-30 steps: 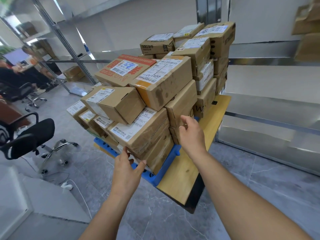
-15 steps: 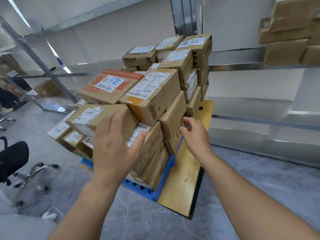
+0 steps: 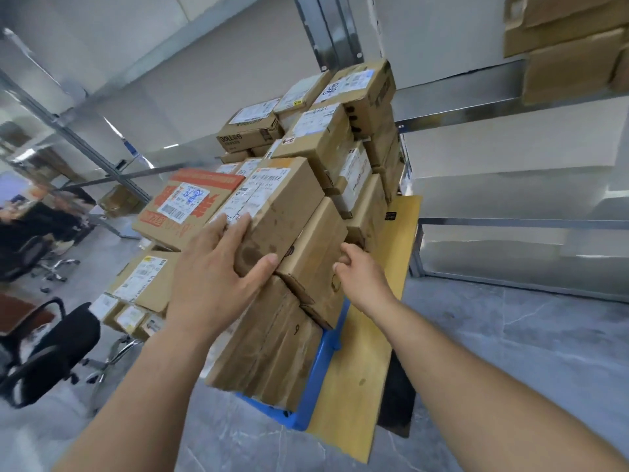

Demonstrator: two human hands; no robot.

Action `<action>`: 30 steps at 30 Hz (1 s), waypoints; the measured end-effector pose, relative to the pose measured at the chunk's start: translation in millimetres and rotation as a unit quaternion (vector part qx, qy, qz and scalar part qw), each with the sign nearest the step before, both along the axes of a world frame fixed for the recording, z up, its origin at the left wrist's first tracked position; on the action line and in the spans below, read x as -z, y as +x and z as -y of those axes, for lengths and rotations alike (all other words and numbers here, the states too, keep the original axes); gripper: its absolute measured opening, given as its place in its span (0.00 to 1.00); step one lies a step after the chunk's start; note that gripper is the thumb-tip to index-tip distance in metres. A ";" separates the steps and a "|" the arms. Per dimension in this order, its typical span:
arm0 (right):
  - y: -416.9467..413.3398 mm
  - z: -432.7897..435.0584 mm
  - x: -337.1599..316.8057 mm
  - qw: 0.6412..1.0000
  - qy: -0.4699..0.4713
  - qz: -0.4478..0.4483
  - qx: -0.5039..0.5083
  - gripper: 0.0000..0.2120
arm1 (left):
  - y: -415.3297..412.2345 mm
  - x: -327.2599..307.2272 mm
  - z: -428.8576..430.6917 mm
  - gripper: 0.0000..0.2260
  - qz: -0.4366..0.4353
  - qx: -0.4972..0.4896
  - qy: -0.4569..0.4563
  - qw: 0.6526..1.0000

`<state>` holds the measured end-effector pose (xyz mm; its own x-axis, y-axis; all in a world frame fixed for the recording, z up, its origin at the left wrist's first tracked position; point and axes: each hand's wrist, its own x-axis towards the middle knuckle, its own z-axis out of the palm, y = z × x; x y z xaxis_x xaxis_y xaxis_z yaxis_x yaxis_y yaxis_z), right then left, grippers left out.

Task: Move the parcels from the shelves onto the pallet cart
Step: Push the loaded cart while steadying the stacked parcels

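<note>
Many brown cardboard parcels are stacked on a blue pallet that lies on the wooden cart deck. My left hand grips the near corner of a labelled parcel on top of the stack, fingers on its top and thumb on its front face. My right hand has its fingers curled against the right side of a plain parcel just below. A box with red print lies to the left of the labelled parcel.
Metal shelves stand behind and to the right of the cart, with several parcels at the upper right. A black office chair stands at the left. A seated person is far left. Grey tiled floor surrounds the cart.
My left hand rose from the low front boxes to the top labelled parcel and took hold of its corner. My right hand stayed at the stack's right side. The view came closer.
</note>
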<state>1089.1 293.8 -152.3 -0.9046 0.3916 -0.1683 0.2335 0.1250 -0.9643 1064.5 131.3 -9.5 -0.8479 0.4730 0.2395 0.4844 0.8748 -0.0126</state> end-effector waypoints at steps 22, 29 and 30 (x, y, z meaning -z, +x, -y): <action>-8.5 -29.0 5.9 0.998 0.061 -0.019 -0.006 0.16 | -5.6 -8.2 -24.3 0.26 -0.011 -0.050 0.027 0.998; -18.2 -78.5 11.3 0.994 0.103 -0.006 0.046 0.17 | -23.6 -14.9 -83.1 0.28 -0.008 -0.024 0.018 1.000; -22.4 -83.2 11.0 0.993 0.110 0.001 0.035 0.18 | -27.4 -15.8 -91.7 0.28 -0.009 -0.022 0.013 1.000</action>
